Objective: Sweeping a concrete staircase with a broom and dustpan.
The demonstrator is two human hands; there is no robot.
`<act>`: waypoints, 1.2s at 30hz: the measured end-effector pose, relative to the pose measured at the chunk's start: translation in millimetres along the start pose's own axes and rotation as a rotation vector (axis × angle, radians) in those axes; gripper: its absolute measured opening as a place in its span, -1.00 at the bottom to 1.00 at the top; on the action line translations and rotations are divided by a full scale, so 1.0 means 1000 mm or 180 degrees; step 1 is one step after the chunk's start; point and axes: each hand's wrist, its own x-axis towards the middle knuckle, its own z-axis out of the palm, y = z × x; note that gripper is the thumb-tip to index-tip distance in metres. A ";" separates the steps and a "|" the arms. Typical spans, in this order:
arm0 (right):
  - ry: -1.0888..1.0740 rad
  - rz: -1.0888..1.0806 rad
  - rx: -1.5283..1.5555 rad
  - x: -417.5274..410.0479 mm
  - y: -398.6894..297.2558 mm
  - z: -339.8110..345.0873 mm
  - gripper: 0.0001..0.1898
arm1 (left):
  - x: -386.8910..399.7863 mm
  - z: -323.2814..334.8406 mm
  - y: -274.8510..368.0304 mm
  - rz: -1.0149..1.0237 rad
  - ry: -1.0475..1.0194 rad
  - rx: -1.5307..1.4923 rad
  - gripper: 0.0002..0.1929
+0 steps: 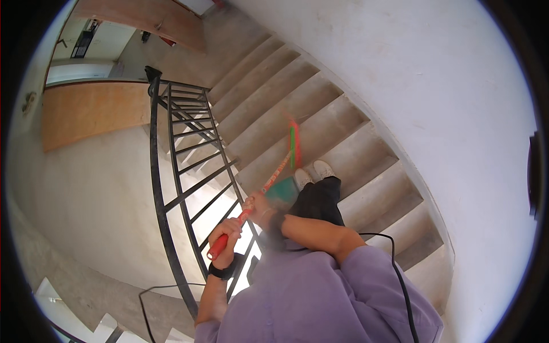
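Both of my hands grip the red patterned handle of a broom [274, 178]. My left hand [226, 236] is closed round it near the plain red end cap. Farther down the handle, my right hand [258, 209] holds it close to the black railing. The broom's green and red head [295, 143] is over a concrete stair just ahead of my white shoes, its bristles blurred. Partly hidden behind my right hand and beside my shoes is a teal thing [282, 192], perhaps a dustpan; what holds it up cannot be seen.
Concrete stairs [274, 98] run between a black metal railing [188, 145] on the left and a white wall [386, 64] on the right. A landing with a wooden door [146, 21] lies at the upper left. A black cable [399, 274] hangs over my right shoulder.
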 end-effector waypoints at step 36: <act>0.0359 -0.0031 -0.3001 -0.009 -0.053 0.009 -0.91 | -0.006 0.027 -0.028 0.1349 -0.0327 0.0741 -0.81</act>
